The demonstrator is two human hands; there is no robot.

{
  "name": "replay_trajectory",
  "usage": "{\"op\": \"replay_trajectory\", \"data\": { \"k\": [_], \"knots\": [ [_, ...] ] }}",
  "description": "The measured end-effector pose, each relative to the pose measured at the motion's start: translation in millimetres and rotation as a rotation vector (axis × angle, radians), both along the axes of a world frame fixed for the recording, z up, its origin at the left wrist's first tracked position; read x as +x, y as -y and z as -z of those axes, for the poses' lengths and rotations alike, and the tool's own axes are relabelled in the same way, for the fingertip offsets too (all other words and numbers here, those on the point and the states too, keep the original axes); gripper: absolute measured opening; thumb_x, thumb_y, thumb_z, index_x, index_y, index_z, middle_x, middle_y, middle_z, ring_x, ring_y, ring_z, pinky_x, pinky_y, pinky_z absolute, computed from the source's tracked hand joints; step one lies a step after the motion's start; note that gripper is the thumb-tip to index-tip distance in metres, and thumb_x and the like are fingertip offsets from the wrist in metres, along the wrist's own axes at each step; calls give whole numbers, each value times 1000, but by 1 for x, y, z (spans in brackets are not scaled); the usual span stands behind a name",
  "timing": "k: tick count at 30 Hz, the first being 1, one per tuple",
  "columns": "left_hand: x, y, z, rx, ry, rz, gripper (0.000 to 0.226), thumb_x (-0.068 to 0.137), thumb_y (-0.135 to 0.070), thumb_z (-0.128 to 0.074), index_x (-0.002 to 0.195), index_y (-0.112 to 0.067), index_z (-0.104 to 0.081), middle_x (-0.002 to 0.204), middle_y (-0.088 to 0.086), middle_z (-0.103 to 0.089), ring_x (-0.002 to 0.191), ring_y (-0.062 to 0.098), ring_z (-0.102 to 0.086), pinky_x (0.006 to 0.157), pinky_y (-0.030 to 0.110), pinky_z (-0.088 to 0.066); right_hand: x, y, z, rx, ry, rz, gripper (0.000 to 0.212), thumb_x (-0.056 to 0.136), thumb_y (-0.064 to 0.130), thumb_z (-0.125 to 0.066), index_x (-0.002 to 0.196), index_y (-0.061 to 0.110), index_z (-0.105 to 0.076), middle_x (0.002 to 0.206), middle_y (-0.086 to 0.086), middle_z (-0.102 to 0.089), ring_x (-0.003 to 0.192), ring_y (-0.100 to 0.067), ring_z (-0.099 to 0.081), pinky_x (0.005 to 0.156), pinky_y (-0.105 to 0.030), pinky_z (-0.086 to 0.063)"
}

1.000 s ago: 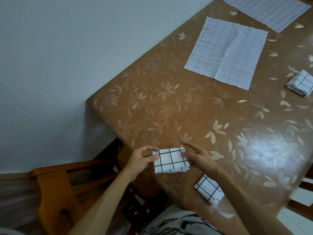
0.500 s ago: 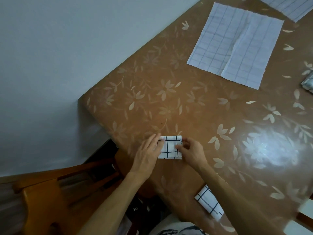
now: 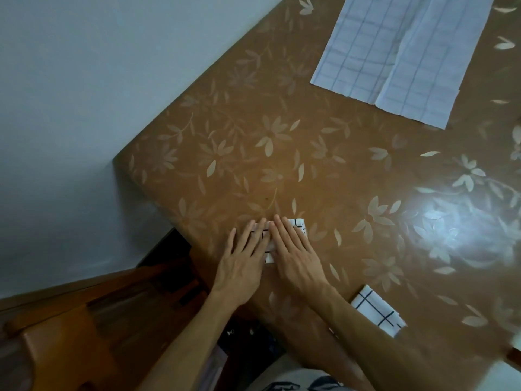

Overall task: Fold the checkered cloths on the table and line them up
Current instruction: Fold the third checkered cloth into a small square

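The folded checkered cloth (image 3: pixel 298 225) lies flat on the table (image 3: pixel 253 153), close to the near edge and not far from the corner. It is almost wholly covered: only its far right corner and a sliver between the hands show. The left hand (image 3: pixel 242 261) and right hand (image 3: pixel 296 258) lie side by side on it, palms down with fingers straight and together, pressing rather than gripping.

I judge it light, soft and limp, a small thick packet whose layers would spring open once released. The tabletop looks glossy, so it may slide under a push. The best hold is probably a pinch through all layers at an edge or corner.

Its far edge runs across the view, skewed to the table's edges. With so much hidden, I cannot tell the long axis surely.

Another folded cloth (image 3: pixel 377 313) sits well apart by the right forearm. An unfolded cloth (image 3: pixel 394 57) lies spread at the far side. A wooden chair (image 3: pixel 70 334) stands at lower left.
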State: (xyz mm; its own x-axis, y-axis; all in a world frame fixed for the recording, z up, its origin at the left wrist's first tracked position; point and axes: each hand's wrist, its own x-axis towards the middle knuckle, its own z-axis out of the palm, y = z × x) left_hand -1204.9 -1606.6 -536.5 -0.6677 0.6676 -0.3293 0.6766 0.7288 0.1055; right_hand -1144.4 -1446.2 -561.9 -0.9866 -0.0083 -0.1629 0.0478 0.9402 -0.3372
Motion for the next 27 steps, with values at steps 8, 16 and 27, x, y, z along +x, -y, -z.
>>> {"op": "replay_trajectory", "data": {
  "k": [8,16,27],
  "knots": [
    [-4,2,-4,7,27,-9,66,103,-47,-20,159,-21,4,167,-1,13,154,19,9,123,53,-12,5,-22,-11,60,38,57,69,101,51,-30,157,12,-16,165,-6,-11,152,-19,-8,122,-44,-11],
    [-11,-10,-17,258,122,-159,62,88,-39,-55,147,-24,-42,158,-1,-31,146,19,-26,119,50,-25,-15,-45,-32,-88,-66,61,56,83,24,-65,136,11,-52,124,-9,-57,113,-29,-51,94,-42,-45],
    [-28,-62,-43,397,532,-432,22,92,-32,-69,112,-22,-68,95,-8,-65,89,8,-60,73,19,-49,-10,-117,-59,-827,183,576,23,86,27,-74,104,25,-59,94,5,-71,88,-15,-67,71,-31,-57]
  ]
}}
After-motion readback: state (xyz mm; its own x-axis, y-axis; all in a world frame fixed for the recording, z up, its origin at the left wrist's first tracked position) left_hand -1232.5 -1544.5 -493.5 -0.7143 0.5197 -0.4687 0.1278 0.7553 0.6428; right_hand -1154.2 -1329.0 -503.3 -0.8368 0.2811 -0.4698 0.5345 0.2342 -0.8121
